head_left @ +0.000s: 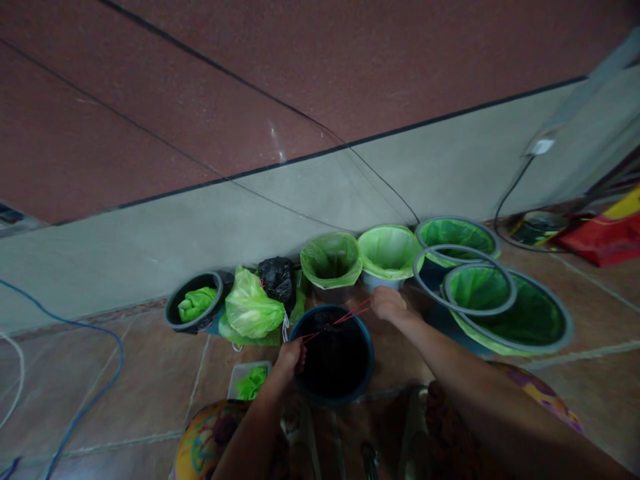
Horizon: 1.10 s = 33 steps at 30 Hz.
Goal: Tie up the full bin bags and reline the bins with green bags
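Between my feet stands a dark blue bin (371,363), with a black trash bag (331,337) gathered inside it. Red drawstrings (345,319) stretch taut across the bin's mouth from one hand to the other. My left hand (291,358) is closed on one end, near the bin's left rim. Beyond the right rim, my right hand (388,304) grips the other end in a fist. The strings cross over the middle of the bag. How deep the bag reaches into the bin is too dark to see.
Several bins lined with green bags, such as this one (393,250), line the wall; a loose grey ring (423,280) lies over the right ones. Left are a tied green bag (253,307), a black bag (278,281), a small tray (237,380) and a blue cable (117,360).
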Motion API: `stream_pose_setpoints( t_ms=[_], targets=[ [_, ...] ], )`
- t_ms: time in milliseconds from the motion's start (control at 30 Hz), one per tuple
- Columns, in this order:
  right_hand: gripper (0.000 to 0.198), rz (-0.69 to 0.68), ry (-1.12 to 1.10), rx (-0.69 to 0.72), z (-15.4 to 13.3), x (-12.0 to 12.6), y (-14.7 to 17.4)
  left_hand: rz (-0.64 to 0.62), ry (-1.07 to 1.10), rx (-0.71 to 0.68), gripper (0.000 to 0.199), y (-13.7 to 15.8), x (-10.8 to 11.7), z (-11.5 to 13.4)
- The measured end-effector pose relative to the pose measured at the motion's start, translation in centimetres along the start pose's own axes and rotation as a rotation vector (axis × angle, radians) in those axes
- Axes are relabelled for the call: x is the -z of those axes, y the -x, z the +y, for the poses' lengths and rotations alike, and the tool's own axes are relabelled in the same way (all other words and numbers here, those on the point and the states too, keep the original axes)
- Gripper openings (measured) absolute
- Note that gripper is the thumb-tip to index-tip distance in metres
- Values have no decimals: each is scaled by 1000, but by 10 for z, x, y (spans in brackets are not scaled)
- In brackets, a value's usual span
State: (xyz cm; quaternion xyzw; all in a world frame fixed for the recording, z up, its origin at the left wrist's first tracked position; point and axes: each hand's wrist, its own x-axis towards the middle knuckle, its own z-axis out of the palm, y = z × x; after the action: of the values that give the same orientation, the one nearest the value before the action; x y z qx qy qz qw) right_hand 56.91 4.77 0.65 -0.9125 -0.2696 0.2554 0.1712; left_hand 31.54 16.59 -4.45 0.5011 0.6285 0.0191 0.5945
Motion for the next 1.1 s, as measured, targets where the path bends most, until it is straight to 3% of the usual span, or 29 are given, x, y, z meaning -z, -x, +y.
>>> stream_pose_setpoints(
  t_ms=[100,200,300,433,667,933,1000,1100],
  targets=[
    [18,-72,-49,-12,-1,2,0,-123,98,-45,36,6,6,9],
    [26,-180,-401,30,-7,0,4,-237,236,-161,30,14,8,23],
    [26,-198,-733,84,-17,-3,11,-299,316,-258,36,18,1,33],
    [20,-269,-982,222,-35,-2,24,-407,350,-338,44,17,-16,33],
    [16,-483,-862,595,-59,1,46,-386,339,-470,46,13,-33,31],
    [16,-584,-826,683,-70,-4,47,-125,103,-581,28,-4,-32,28],
    [16,-631,-826,689,-72,-3,49,-124,-5,-605,23,-7,-33,26],
    [15,-701,-867,665,-76,-4,51,-220,-147,-661,17,-6,-36,24]
  ],
)
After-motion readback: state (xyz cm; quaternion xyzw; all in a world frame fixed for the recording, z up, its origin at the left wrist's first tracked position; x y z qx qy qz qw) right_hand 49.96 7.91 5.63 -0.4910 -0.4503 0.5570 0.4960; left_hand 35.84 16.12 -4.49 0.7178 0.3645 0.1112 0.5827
